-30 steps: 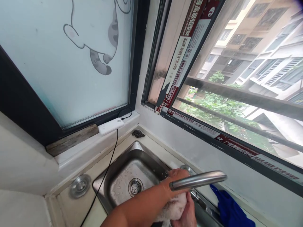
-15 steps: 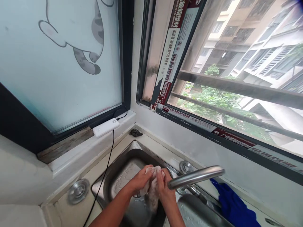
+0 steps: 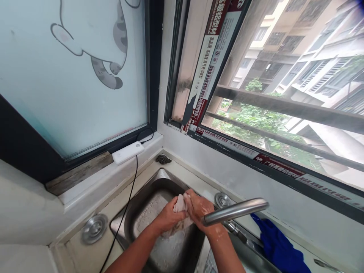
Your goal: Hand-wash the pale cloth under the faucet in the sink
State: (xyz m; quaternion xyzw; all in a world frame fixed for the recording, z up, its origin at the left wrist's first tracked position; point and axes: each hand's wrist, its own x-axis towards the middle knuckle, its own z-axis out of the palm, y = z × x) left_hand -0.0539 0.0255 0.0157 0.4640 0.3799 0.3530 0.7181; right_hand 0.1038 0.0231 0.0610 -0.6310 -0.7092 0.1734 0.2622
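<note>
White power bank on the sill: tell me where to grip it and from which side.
Grip the power bank across its long edges from above: it lies flat on the sill. Keep off its right end, where the black cable plugs in.

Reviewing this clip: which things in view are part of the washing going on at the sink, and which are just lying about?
In use:
left hand and right hand, both gripping the pale cloth
steel sink beneath them
faucet spout beside the right hand

Lying about:
blue cloth on the counter
white power bank with its black cable on the sill
round metal cap

White power bank (image 3: 127, 152), blue cloth (image 3: 280, 248)
</note>
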